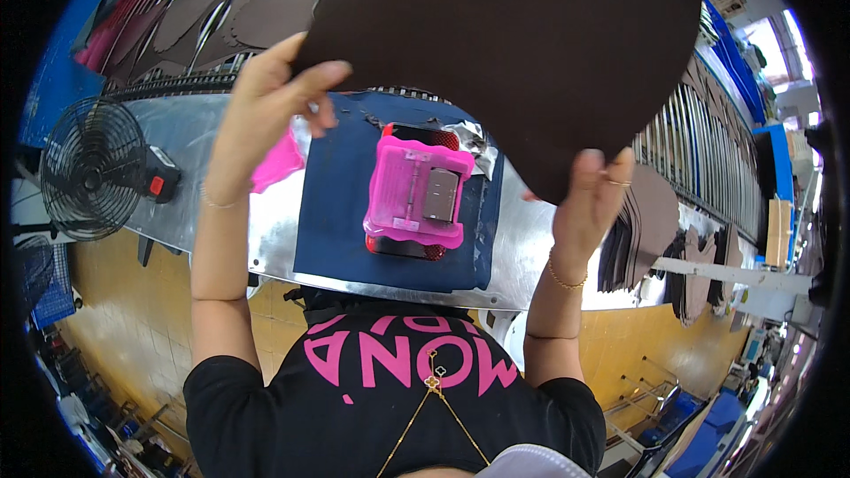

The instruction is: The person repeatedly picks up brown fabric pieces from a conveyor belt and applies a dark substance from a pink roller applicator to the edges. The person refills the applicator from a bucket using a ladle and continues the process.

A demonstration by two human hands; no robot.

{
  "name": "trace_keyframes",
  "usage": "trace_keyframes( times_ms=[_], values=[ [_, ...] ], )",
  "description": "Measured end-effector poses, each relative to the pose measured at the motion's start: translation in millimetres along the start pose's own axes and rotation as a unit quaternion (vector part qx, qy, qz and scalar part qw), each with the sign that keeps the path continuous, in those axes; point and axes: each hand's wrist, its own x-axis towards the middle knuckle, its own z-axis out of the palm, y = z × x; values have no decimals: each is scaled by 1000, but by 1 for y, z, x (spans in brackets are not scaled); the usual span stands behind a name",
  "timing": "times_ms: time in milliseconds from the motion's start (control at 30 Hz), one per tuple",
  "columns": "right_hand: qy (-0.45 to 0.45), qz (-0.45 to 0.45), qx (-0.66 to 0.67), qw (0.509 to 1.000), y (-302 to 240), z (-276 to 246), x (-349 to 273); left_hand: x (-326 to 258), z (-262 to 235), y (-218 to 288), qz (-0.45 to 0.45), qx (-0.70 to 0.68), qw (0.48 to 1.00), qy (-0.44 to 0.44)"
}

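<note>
Between left hand (282, 93) and right hand (586, 204) spans a dark brown sheet (522, 44), gripped by both

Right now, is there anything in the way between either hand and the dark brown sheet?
Nothing visible. The left hand is at the left corner of the dark brown sheet, and the right hand holds its lower tip. The pink case on the blue mat is not between them.

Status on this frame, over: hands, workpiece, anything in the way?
Left hand at left corner, right hand gripping lower tip. Dark brown piece held up, cut off by frame top. Pink case on blue mat.
</note>
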Motion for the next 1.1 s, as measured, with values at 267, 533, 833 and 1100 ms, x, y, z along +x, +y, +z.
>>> trace_keyframes(
  times_ms=[267, 533, 833, 1100],
  values=[
    [-180, -107, -110, 972, 19, 43, -14, -54, -83, 3, 122, 140, 964, 190],
    [-187, -130, -203, 952, 23, 1, -24, -63, -55, -11, 36, 158, 986, 48],
    [-168, 58, -259, 949, 51, -103, -78, -24, 36, -20, 200, 307, 921, -133],
    [-109, 222, -293, 924, 5, -212, -98, -2, 119, -13, 338, 319, 852, -240]
  ],
)
